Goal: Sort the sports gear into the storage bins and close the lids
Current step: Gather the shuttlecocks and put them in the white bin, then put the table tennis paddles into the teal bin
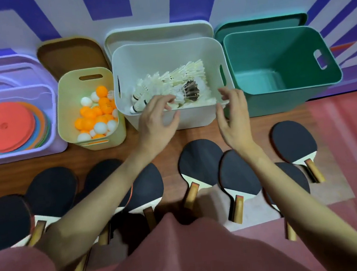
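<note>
Wooden floor (pixel 112 151) below, both hands (fingers loosely spread) hover over white bin (pixel 195 116).

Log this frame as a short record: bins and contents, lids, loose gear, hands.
purple bin: coloured flat discs
yellow bin: orange and white balls
white bin: shuttlecocks
green bin: nothing visible inside
lids: all off; brown lid, white lid and green lid stand behind their bins
paddles: lying on the floor, none binned
left hand: over the white bin's near rim, fingers loosely curled, holding nothing
right hand: at the same rim, fingers relaxed, holding nothing
</note>
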The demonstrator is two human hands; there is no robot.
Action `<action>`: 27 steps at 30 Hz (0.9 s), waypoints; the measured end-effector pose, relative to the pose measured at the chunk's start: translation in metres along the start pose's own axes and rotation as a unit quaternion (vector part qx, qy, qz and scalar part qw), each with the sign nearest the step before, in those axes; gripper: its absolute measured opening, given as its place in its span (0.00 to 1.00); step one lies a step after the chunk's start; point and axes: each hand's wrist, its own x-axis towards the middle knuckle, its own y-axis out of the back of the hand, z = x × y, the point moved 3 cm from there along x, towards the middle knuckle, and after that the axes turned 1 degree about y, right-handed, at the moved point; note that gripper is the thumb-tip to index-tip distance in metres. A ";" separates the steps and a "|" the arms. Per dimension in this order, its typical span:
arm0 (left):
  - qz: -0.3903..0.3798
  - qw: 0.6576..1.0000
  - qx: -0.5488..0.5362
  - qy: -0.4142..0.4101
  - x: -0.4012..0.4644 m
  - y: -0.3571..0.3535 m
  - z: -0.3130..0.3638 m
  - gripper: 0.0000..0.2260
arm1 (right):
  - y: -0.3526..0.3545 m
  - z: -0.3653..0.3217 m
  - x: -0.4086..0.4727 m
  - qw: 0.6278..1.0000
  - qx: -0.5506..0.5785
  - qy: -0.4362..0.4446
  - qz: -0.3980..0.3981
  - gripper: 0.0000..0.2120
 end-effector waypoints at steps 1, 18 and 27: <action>-0.010 1.000 -0.006 -0.002 -0.016 -0.004 0.005 0.10 | 0.008 0.005 -0.017 1.000 0.002 -0.014 0.017 0.14; -0.413 0.820 0.211 0.335 -0.191 -0.098 -0.021 0.33 | -0.003 0.093 -0.230 0.831 -0.194 -0.421 -0.307 0.21; -0.413 0.810 0.158 0.385 -0.196 -0.095 -0.018 0.14 | -0.003 0.091 -0.243 0.847 -0.089 -0.499 -0.161 0.16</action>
